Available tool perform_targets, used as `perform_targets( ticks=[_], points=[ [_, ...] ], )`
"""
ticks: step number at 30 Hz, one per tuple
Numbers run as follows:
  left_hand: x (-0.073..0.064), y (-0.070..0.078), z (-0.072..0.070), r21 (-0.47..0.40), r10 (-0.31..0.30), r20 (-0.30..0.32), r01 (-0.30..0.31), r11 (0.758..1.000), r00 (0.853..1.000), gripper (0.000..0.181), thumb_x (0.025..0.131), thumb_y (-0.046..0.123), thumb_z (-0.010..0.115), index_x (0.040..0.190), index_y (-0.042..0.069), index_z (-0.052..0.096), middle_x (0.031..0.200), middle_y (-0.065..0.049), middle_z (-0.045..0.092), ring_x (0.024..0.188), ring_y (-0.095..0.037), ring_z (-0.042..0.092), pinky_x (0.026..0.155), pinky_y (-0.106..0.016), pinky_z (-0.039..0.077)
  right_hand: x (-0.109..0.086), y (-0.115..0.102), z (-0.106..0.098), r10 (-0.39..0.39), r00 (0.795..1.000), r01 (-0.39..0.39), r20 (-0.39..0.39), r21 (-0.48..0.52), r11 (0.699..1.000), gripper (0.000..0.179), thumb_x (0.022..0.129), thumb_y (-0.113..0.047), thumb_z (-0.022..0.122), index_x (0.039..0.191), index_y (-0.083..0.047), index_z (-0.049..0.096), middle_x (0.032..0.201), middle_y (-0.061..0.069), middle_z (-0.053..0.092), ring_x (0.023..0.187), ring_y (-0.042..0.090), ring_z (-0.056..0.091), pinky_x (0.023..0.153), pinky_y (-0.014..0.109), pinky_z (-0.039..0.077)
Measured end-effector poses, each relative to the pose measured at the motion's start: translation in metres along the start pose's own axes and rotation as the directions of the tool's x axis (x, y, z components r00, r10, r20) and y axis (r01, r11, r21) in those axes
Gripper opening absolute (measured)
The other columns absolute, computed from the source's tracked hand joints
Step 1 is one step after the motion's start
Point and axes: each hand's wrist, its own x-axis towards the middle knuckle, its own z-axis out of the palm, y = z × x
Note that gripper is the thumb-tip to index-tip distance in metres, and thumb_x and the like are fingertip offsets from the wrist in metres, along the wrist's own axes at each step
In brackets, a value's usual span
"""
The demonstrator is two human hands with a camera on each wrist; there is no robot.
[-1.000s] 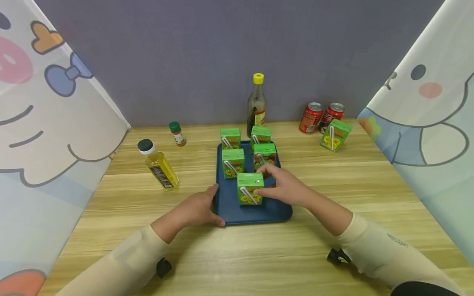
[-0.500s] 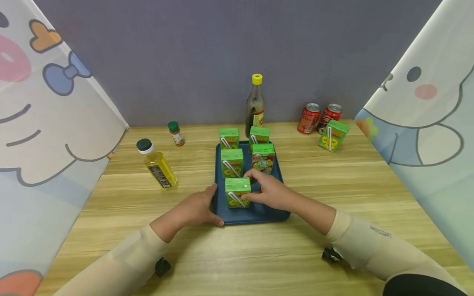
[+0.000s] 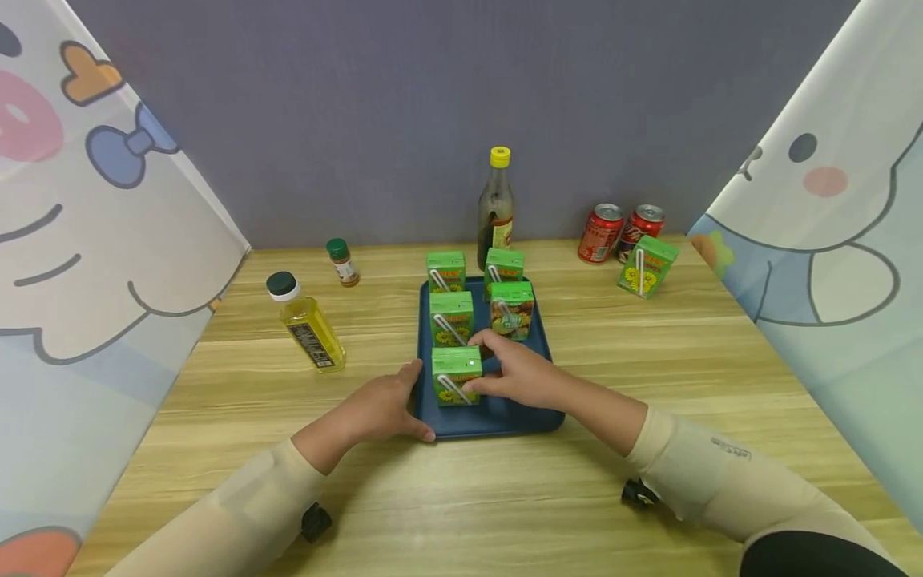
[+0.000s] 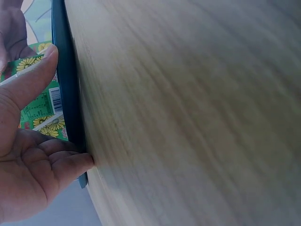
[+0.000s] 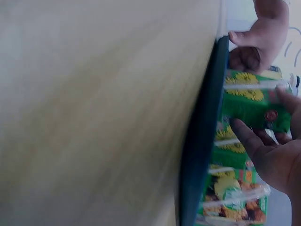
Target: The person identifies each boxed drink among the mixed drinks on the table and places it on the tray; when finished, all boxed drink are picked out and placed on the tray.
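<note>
A dark blue tray (image 3: 519, 418) carries several small green drink cartons with white straws on their sides. My right hand (image 3: 525, 373) pinches the front-left drink carton (image 3: 449, 367), thumb on its front face and fingers behind it. That carton stands upright near the tray's left rim. In the right wrist view, my right hand (image 5: 280, 155) grips the carton (image 5: 249, 110) by its lower end and side. My left hand (image 3: 378, 407) touches the tray's left rim, with the thumb near the front corner. Its fingertips rest low along the rim in the left wrist view.
Behind the front one stand a left carton (image 3: 452, 316), a brown-pictured carton (image 3: 510, 311) and two back cartons. An oil bottle (image 3: 312, 332) and spice jar (image 3: 342, 263) stand left, a yellow-capped bottle (image 3: 496, 216) behind. Red cans (image 3: 601, 234) and another carton (image 3: 646, 268) stand right.
My right hand has moved the front carton leftward across the tray, from near the middle to beside the left rim. The left hand has stayed at the tray's edge.
</note>
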Motion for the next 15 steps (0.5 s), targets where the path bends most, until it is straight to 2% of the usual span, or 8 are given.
perform_targets(
  ticks=[4,7,10,12,15],
  points=[
    [0.001,-0.001,0.001,-0.002,-0.002,-0.002,0.002,1.000,1.000,0.120,0.070,0.046,0.087,0.154,-0.005,0.018,0.152,-0.027,0.036,0.138,-0.037,0.042,0.113,-0.047,0.036,-0.003,-0.001,-0.017,-0.014,1.000,0.013,0.017,0.065,0.998,0.066,0.089,-0.045,0.070,0.139,-0.016,0.040,0.134,0.004,0.051,0.124,0.022,0.051,0.098,0.037,0.052],
    [0.001,-0.002,0.003,0.003,-0.002,-0.001,0.002,1.000,1.000,0.121,0.069,0.047,0.087,0.154,-0.005,0.018,0.152,-0.027,0.036,0.138,-0.037,0.041,0.113,-0.047,0.036,-0.007,-0.004,-0.040,-0.042,0.998,0.044,-0.040,0.060,0.997,0.061,0.093,-0.042,0.065,0.141,-0.014,0.039,0.136,0.010,0.051,0.125,0.028,0.051,0.098,0.042,0.051],
    [0.001,-0.002,0.003,0.006,0.000,-0.002,0.000,1.000,1.000,0.121,0.069,0.047,0.087,0.154,-0.005,0.018,0.152,-0.028,0.036,0.138,-0.038,0.041,0.113,-0.047,0.036,-0.013,-0.007,-0.067,-0.063,0.990,0.067,-0.126,0.027,0.997,0.055,0.097,-0.037,0.061,0.141,-0.011,0.039,0.135,0.013,0.052,0.122,0.028,0.053,0.095,0.044,0.051],
    [0.000,-0.003,0.003,0.012,0.000,-0.004,0.001,1.000,1.000,0.121,0.069,0.047,0.087,0.154,-0.004,0.018,0.153,-0.027,0.035,0.139,-0.037,0.041,0.113,-0.047,0.036,-0.018,-0.008,-0.085,-0.086,0.977,0.090,-0.195,0.011,0.996,0.051,0.100,-0.031,0.058,0.141,-0.009,0.037,0.135,0.015,0.051,0.120,0.025,0.053,0.093,0.039,0.051],
    [0.000,-0.003,0.003,0.021,0.001,-0.008,0.000,1.000,1.000,0.121,0.070,0.047,0.087,0.154,-0.004,0.018,0.153,-0.027,0.036,0.138,-0.037,0.041,0.113,-0.046,0.036,-0.026,-0.007,-0.111,-0.111,0.937,0.116,-0.330,-0.004,0.993,0.046,0.101,-0.024,0.056,0.140,-0.008,0.037,0.133,0.017,0.050,0.118,0.021,0.052,0.093,0.028,0.049]
  ],
)
